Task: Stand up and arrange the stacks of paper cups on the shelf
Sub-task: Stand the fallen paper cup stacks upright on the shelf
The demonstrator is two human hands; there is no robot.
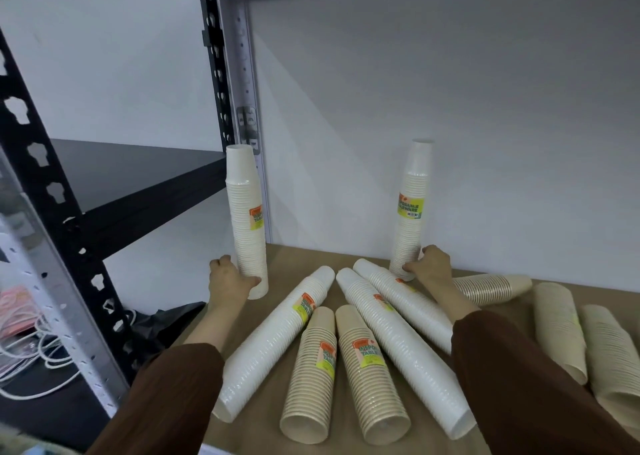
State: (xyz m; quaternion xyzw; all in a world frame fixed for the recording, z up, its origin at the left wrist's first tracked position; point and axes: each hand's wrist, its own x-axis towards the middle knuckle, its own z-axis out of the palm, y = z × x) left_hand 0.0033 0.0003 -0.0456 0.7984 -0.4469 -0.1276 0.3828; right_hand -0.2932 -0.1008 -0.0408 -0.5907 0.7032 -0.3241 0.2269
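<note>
Two wrapped white cup stacks stand upright on the brown shelf board (298, 257). My left hand (230, 278) grips the base of the left white stack (247, 212), which stands at the shelf's back left corner. My right hand (431, 264) grips the base of the right white stack (414, 205), close to the back wall. Between my arms several stacks lie flat: three long white stacks (277, 343) (405, 354) (398, 295) and two tan stacks (313, 378) (372, 375). More tan stacks (491, 286) (559, 330) (613, 361) lie at the right.
A grey wall (450, 108) closes the back of the shelf, with another shelf board overhead. A black metal rack (114, 184) stands to the left with slotted uprights. Below it lie white cords (31, 354) and a black bag (162, 319).
</note>
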